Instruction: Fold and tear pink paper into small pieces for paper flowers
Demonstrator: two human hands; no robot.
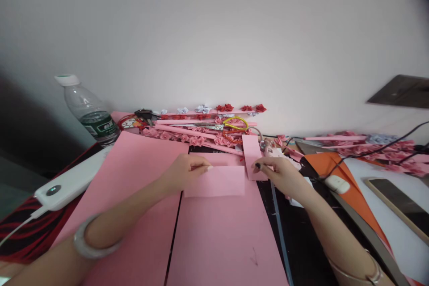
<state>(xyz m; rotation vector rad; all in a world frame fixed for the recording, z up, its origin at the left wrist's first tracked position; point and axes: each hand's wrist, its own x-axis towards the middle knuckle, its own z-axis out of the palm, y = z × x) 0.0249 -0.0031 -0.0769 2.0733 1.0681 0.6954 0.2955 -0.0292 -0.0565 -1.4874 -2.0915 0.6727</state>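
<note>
My left hand (186, 170) pinches the top edge of a small pink paper rectangle (221, 182), held over a large pink sheet (224, 237). In my right hand (279, 174) is a narrow pink paper strip (252, 154), pinched near its lower part and standing roughly upright. The strip's lower left side is close to the rectangle's right end; whether they touch I cannot tell. Another large pink sheet (134, 201) lies under my left forearm. Scissors with yellow handles (236, 123) rest behind, among folded paper flowers (187, 137).
A water bottle (95, 116) and a white power bank (73, 181) stand at the left. To the right are an orange sheet (348, 187), a white earphone case (337, 184), a phone (398, 201) and more paper flowers (365, 145). Black cables cross there. The wall (214, 35) closes off the back.
</note>
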